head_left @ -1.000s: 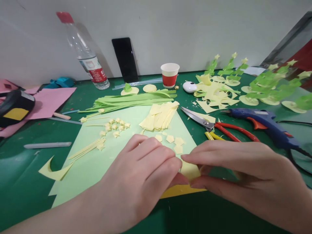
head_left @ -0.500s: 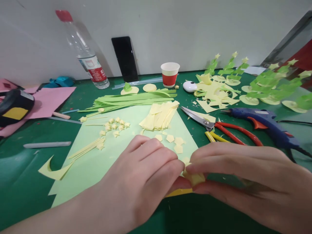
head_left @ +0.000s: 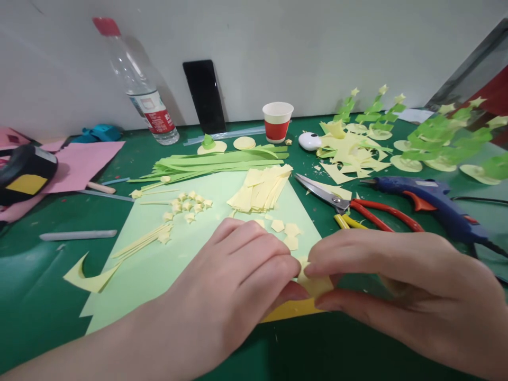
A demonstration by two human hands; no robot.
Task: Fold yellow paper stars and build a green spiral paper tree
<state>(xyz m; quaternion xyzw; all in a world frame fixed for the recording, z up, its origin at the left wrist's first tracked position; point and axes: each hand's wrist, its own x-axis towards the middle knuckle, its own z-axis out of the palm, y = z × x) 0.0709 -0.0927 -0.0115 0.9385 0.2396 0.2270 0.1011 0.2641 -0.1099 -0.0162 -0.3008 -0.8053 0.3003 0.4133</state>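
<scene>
Between my hands is a small folded piece of pale yellow paper (head_left: 315, 284). My left hand (head_left: 252, 270) is closed at its left edge, the fingers curled with their tips partly hidden. From the other side my right hand (head_left: 400, 286) pinches the same piece between thumb and fingers. Both hands are over the front right of a light green sheet (head_left: 190, 254). Just beyond them lie flat yellow paper pentagons (head_left: 291, 242) and a stack of yellow paper strips (head_left: 260, 186). Small folded paper stars (head_left: 186, 203) are grouped farther left on the sheet.
Scissors (head_left: 333, 198) with red handles and a blue glue gun (head_left: 428, 198) lie at right. Behind stand a paper cup (head_left: 277, 127), a phone (head_left: 204, 98) and a bottle (head_left: 153, 111). Green paper strips (head_left: 210, 163) lie mid-table; a tape measure (head_left: 27, 172) is at left.
My right hand has shifted its grip, its thumb and fingers now wider apart around the yellow piece. That piece is turned slightly and shows a flatter face. My left hand stays nearly still.
</scene>
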